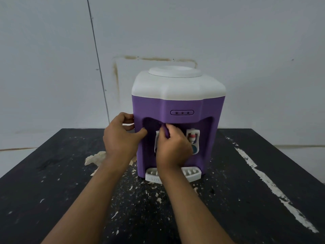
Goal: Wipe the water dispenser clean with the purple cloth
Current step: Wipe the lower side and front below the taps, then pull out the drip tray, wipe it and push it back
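- The dark worktop [52, 173], flecked with pale chipped patches, fills the foreground; both forearms reach across it.
- A white drip tray [195, 173] sits at the foot of the machine, partly hidden behind the right wrist.
- The right hand [173, 147] has its fingers curled round the bunched purple cloth [166, 132], pressing it into the tap recess at the top of the left tap [157, 138]. Little of the cloth shows past the fingers.
- The left hand [121, 136] grips the machine's left front corner, fingers wrapped round the side and thumb laid on the face beside the recess, seemingly to steady it.
- The water dispenser [175, 104] stands upright toward the back middle of the worktop, purple body under a white top [175, 85].
- The step in hand looks like wiping inside the recess, around the left tap.
- Next, the cloth probably needs working across to the right tap [192, 138], with light pressure so that neither lever is pushed, while the left hand braces.
- Behind it is a pale wall [246, 50] with brownish stain lines.
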A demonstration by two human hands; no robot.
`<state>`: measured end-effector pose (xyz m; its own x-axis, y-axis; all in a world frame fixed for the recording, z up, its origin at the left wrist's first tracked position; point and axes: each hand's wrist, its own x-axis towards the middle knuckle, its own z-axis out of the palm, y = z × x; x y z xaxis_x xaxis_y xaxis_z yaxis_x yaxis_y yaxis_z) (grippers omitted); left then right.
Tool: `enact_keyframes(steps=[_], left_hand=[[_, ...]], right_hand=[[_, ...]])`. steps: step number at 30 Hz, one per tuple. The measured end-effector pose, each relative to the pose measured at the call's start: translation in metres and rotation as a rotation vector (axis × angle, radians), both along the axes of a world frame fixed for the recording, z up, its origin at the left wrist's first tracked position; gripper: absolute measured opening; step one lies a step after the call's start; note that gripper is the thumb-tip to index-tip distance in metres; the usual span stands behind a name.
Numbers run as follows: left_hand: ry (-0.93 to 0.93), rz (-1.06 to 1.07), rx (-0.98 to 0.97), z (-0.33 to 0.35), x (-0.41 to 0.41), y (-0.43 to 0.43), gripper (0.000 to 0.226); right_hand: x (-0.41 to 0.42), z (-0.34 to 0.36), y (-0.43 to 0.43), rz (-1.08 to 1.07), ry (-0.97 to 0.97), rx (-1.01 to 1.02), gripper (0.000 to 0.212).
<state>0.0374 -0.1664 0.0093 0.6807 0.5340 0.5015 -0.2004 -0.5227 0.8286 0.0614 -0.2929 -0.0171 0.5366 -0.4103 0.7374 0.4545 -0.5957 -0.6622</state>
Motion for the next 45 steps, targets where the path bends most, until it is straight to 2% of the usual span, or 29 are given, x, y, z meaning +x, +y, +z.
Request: enact_keyframes(steps=[4, 8, 11, 14, 16, 17, 21, 26, 30, 32, 35, 37, 39, 42, 45], left_hand=[[0.0, 0.006, 0.013, 0.0, 0.0, 0.001, 0.038], [-0.012, 0.007, 0.012, -0.001, -0.001, -0.001, 0.039], [-0.011, 0.001, 0.009, 0.0, -0.002, -0.003, 0.038], [-0.01, -0.004, -0.013, 0.0, -0.002, -0.003, 0.038], [-0.015, -0.003, -0.022, -0.001, -0.002, -0.003, 0.038], [-0.017, -0.004, -0.024, -0.001, -0.002, -0.003, 0.038], [-0.009, -0.014, -0.015, 0.0, -0.002, -0.001, 0.037], [0.0, -0.028, -0.002, -0.001, 0.0, 0.002, 0.039], [-0.035, -0.092, -0.007, -0.012, -0.009, 0.005, 0.044], [-0.081, -0.065, 0.009, -0.034, -0.023, 0.007, 0.041], [-0.089, -0.037, 0.073, -0.079, -0.045, 0.004, 0.027], [0.019, -0.082, 0.122, -0.105, -0.048, 0.002, 0.02], [0.147, -0.114, 0.26, -0.121, -0.046, 0.001, 0.014], [0.293, -0.151, 0.505, -0.132, -0.042, -0.003, 0.021], [0.402, -0.123, 0.696, -0.142, -0.04, -0.008, 0.031]], right_hand=[[0.012, -0.005, -0.011, -0.054, -0.189, -0.199, 0.021], [0.017, -0.004, -0.01, 0.031, -0.312, -0.381, 0.023], [0.016, -0.004, -0.012, 0.068, -0.271, -0.301, 0.019], [0.017, -0.014, -0.03, 0.043, -0.103, -0.009, 0.01], [0.023, -0.019, -0.046, 0.026, -0.014, 0.185, 0.016], [0.027, -0.019, -0.051, 0.024, -0.003, 0.214, 0.021], [0.025, -0.013, -0.043, 0.012, 0.025, 0.223, 0.021], [0.013, -0.007, -0.012, 0.093, 0.01, 0.034, 0.006], [0.007, -0.017, -0.033, 0.071, -0.019, 0.077, 0.008], [0.001, -0.028, -0.051, 0.126, -0.034, 0.11, 0.008], [-0.009, -0.042, -0.075, 0.23, -0.007, 0.157, 0.009], [-0.016, -0.049, -0.087, 0.271, 0.046, 0.181, 0.003], [-0.022, -0.055, -0.096, 0.324, 0.102, 0.226, 0.005], [-0.025, -0.064, -0.105, 0.428, 0.233, 0.39, 0.008], [-0.025, -0.071, -0.113, 0.445, 0.363, 0.528, 0.006]])
